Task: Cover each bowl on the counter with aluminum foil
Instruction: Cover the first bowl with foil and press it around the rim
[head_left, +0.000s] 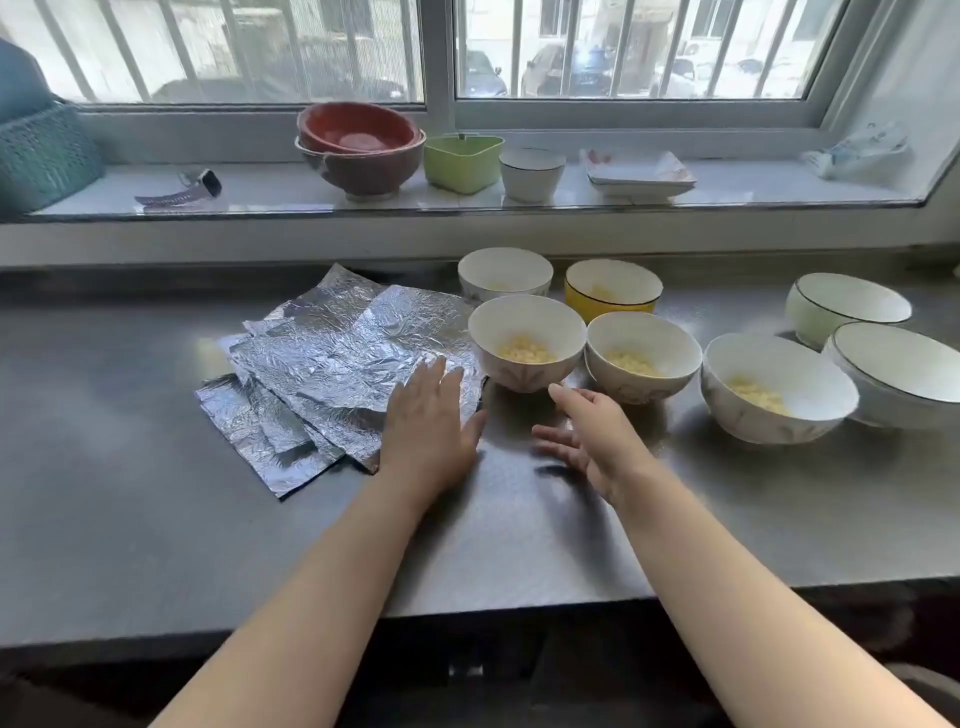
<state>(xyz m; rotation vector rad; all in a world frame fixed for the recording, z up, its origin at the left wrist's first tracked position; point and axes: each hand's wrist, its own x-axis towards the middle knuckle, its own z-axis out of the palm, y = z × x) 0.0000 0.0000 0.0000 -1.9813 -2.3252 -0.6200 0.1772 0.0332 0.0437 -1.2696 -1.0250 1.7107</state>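
- A loose stack of crinkled aluminum foil sheets (332, 364) lies fanned out on the grey counter (130, 493), left of the bowls.
- The left hand (428, 421) rests flat on the near right corner of the top sheet, fingers straight and together, gripping nothing.
- The right hand (587, 436) hovers just over the counter in front of the nearest bowl (527, 340), fingers spread and relaxed, holding nothing (whether its fingertips touch the bowl cannot be told).
- That bowl touches the foil's right edge and holds pale yellow pieces; none of the bowls is covered.
- Beside it stand a second white bowl (643, 356) and a third (776, 387), both with the same yellow pieces.
- Behind them are another white bowl (505, 273) and a yellow bowl (613, 288).
- Far right sit two larger dark-rimmed bowls (847, 306).
- The windowsill (260, 192) above carries stacked red bowls (358, 145), a green container (462, 161) and a white cup (531, 174).
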